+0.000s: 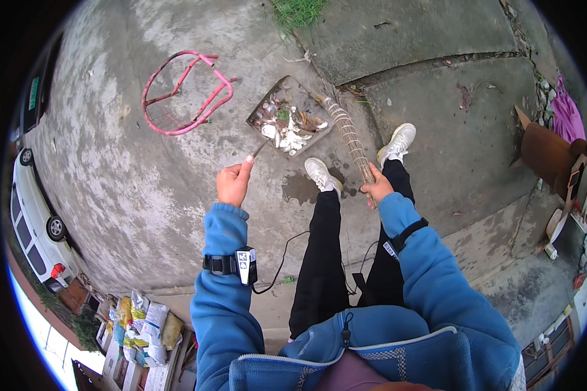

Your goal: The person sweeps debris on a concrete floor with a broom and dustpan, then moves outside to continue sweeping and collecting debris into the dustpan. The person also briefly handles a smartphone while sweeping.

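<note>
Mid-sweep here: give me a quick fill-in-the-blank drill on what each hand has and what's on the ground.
1. The left hand grips the thin handle of a ____ loaded with litter.
2. The right hand holds a straw ____ by its bound shaft.
3. The bent metal frame lying on the concrete is ____ in colour.
4. The shoes on both feet are ____.

Missing words: dustpan; broom; pink; white

outdoor concrete yard (pixel 143 195) beside a parked car (pixel 36 215).
</note>
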`<action>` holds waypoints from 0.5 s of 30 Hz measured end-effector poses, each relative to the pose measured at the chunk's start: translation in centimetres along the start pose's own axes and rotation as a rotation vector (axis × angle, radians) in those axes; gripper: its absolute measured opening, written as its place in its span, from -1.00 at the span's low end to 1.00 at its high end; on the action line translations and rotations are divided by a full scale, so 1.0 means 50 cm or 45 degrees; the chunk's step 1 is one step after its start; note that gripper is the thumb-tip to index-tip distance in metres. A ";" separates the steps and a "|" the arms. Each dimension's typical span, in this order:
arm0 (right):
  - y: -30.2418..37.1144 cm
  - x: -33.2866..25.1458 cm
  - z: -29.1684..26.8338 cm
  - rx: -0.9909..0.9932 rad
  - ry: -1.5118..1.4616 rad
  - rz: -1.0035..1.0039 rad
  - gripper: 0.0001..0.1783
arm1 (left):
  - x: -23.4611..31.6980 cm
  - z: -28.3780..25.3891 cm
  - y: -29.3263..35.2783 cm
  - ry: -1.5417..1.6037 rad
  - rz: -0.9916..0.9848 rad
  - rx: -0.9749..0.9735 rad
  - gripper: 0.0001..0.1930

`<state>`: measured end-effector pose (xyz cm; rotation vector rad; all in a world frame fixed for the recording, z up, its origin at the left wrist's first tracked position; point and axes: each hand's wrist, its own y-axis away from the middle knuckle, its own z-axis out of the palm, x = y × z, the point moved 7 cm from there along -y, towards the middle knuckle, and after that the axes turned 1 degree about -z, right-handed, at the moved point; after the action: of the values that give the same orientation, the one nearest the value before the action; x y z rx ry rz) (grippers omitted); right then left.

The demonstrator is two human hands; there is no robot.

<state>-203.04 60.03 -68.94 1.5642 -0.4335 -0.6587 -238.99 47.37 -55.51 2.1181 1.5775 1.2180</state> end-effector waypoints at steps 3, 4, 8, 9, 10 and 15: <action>0.054 0.050 0.014 -0.170 -0.304 -0.019 -0.04 | -0.009 -0.010 -0.003 -0.010 -0.028 -0.016 -0.41; 0.053 0.053 0.000 -0.097 -0.352 -0.034 -0.05 | -0.012 -0.010 -0.006 -0.005 -0.032 -0.031 -0.41; -0.012 0.043 0.032 -0.103 -0.583 0.091 -0.12 | -0.023 -0.012 -0.016 -0.038 -0.022 -0.053 -0.41; -0.032 0.040 0.041 -0.017 -0.555 0.120 -0.14 | -0.024 -0.011 -0.019 -0.055 -0.012 -0.056 -0.41; -0.046 0.033 0.074 -0.018 -0.550 0.115 -0.20 | -0.028 -0.009 -0.022 -0.052 -0.024 -0.071 -0.41; -0.063 0.004 0.219 -0.003 -0.516 0.110 0.00 | -0.042 -0.014 -0.029 -0.052 -0.038 -0.075 -0.41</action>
<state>-210.22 51.80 -72.22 1.3997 -0.7963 -0.9115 -240.64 45.90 -56.96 2.0624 1.5315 1.1895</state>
